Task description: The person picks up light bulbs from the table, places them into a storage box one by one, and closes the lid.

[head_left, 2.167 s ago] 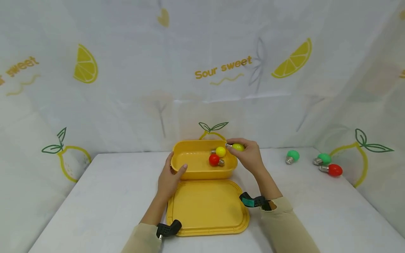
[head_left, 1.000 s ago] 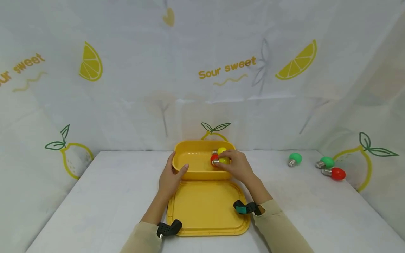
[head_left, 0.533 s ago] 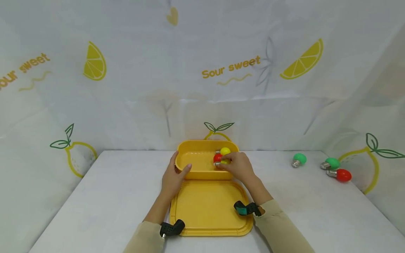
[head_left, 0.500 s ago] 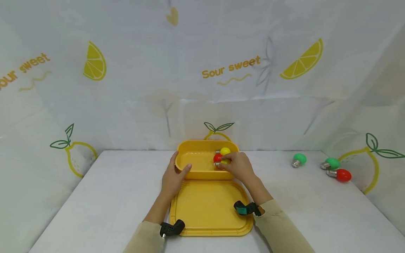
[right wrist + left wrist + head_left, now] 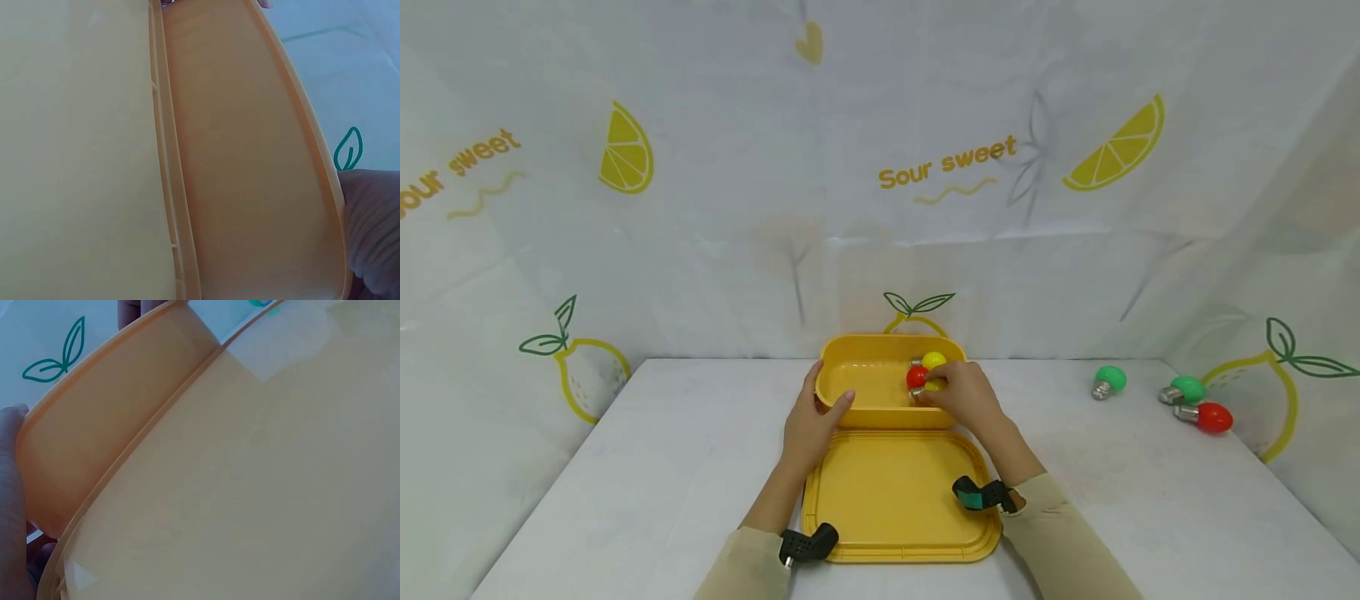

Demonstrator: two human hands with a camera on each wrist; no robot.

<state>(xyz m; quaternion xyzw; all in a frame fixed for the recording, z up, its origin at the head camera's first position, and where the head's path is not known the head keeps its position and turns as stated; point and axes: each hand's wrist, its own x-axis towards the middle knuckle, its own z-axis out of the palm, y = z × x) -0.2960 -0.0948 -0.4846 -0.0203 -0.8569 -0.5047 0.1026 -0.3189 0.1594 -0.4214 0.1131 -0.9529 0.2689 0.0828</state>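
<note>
Centred in the head view is an open yellow plastic box (image 5: pixel 880 418). My left hand (image 5: pixel 805 427) grips its left end, thumb over the near rim and fingers round the outer side. Inside the box's right half, my right hand (image 5: pixel 964 395) pinches a small yellow light bulb (image 5: pixel 935 386) whose metal screw base points left; the fingers partly cover it. Beside it lie a red bulb (image 5: pixel 916 377) and, farther back, a second yellow bulb (image 5: pixel 935 360). Both wrist views mostly show the box's outer wall (image 5: pixel 106 431), and the bulbs' glass is out of sight there.
A flat yellow lid (image 5: pixel 898 500) lies on the white table (image 5: pixel 662 475), just in front of the box. Off to the right rest two green bulbs, the nearer-in green bulb (image 5: pixel 1111 378) and the outer green bulb (image 5: pixel 1187 388), plus a red bulb (image 5: pixel 1213 417). A printed curtain (image 5: pixel 737 283) hangs behind.
From over the box's right rim, my right hand has moved left and down into the box with the yellow bulb, lowering it near the red one. The left hand keeps its grip.
</note>
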